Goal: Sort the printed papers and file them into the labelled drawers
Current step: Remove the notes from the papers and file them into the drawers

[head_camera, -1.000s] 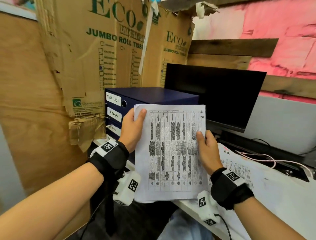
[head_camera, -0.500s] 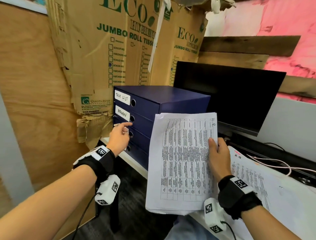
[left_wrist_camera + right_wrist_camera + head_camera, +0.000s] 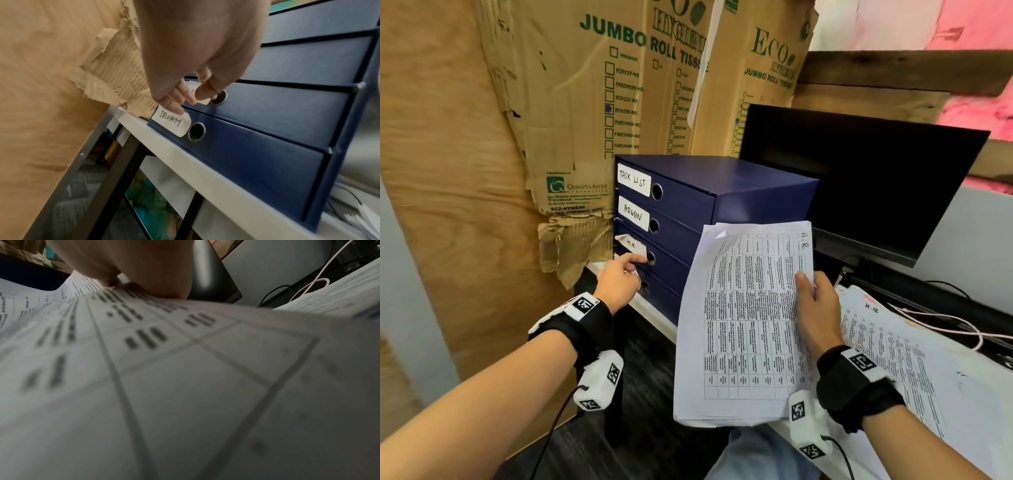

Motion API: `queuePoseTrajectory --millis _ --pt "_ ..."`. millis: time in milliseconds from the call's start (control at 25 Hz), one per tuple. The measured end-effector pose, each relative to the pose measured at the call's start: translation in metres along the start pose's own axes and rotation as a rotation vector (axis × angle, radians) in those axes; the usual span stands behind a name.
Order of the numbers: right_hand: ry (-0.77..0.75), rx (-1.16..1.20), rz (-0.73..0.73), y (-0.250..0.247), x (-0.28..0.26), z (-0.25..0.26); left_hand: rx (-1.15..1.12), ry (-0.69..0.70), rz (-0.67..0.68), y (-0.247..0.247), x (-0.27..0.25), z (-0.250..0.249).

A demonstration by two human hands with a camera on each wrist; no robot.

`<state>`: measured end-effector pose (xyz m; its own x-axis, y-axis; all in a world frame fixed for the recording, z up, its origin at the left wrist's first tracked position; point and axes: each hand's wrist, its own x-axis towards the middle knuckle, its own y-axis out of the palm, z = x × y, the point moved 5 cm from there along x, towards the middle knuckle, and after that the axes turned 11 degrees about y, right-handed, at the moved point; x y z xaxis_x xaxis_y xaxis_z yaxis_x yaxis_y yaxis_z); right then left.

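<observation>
Here we hold the limp, light H.R. sheaf (image 3: pixel 743 322) by its right edge in the right hand (image 3: pixel 816 308), right of the drawer unit (image 3: pixel 722 192), while our left hand (image 3: pixel 618 282) hooks the H.R. drawer (image 3: pixel 671 253) finger-hole.

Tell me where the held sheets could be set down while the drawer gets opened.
The flat top of the drawer unit, between the cardboard and the monitor, looks bare. The desk right of the right hand is crowded: more papers and cables.
</observation>
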<state>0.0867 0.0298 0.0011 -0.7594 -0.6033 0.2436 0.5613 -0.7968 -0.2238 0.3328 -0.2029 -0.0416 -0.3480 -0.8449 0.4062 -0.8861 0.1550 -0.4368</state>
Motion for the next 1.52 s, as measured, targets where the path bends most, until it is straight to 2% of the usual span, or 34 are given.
queuePoseTrajectory --millis 40,120,200,280,400,480,600,680,840,960,1080,1160,1200,1280,1320,1400,1440,1480,1520 --pt "0.001 0.0 -0.001 0.001 -0.001 0.001 0.002 0.017 0.01 0.003 -0.001 -0.002" --pt "-0.004 0.001 -0.003 0.002 -0.003 0.004 0.106 0.04 0.115 0.012 -0.002 -0.004" --pt "-0.005 -0.005 -0.012 0.001 -0.003 0.006 0.212 -0.019 0.223 0.019 0.001 0.004" --pt "-0.013 -0.007 -0.022 0.001 -0.001 0.01 0.152 -0.041 0.224 0.013 0.005 0.002" --pt "-0.076 0.032 -0.059 -0.002 0.001 0.028 0.003 0.0 0.112 -0.011 0.006 -0.01" --pt "-0.141 0.071 -0.076 0.002 -0.001 0.051 0.014 0.044 0.114 -0.023 0.001 -0.015" --pt "-0.279 0.106 -0.076 0.019 -0.016 0.097 0.0 0.126 0.246 -0.04 -0.011 -0.015" --pt "-0.353 0.072 -0.074 0.034 -0.027 0.121 0.006 0.127 0.33 -0.054 -0.02 -0.012" --pt "-0.438 -0.038 -0.075 0.059 -0.038 0.139 0.019 0.06 0.345 -0.092 -0.042 -0.008" --pt "-0.435 -0.054 -0.106 0.074 -0.043 0.156 0.053 0.042 0.383 -0.12 -0.058 -0.004" --pt "-0.384 0.063 -0.123 0.094 -0.046 0.183 0.045 0.023 0.479 -0.148 -0.076 -0.001" --pt "-0.351 0.171 -0.134 0.113 -0.049 0.198 -0.085 -0.047 0.54 -0.165 -0.089 0.003" --pt "-0.33 0.203 -0.133 0.124 -0.051 0.204 -0.213 -0.136 0.557 -0.174 -0.095 0.01" --pt "-0.252 0.176 -0.119 0.147 -0.055 0.204 -0.719 -0.262 0.621 -0.187 -0.105 0.016" --pt "-0.2 0.134 -0.098 0.157 -0.053 0.198 -0.981 -0.266 0.666 -0.193 -0.111 0.011" --pt "-0.087 -0.018 0.007 0.18 -0.042 0.178 -1.363 -0.272 0.737 -0.213 -0.121 0.0" --pt "-0.021 -0.148 0.119 0.191 -0.037 0.165 -1.439 -0.279 0.739 -0.222 -0.126 -0.01" --pt "0.059 -0.273 0.276 0.2 -0.035 0.152 -1.389 -0.283 0.692 -0.229 -0.126 -0.014" --pt "0.149 -0.359 0.451 0.206 -0.038 0.138 -1.192 -0.287 0.588 -0.235 -0.124 -0.009"
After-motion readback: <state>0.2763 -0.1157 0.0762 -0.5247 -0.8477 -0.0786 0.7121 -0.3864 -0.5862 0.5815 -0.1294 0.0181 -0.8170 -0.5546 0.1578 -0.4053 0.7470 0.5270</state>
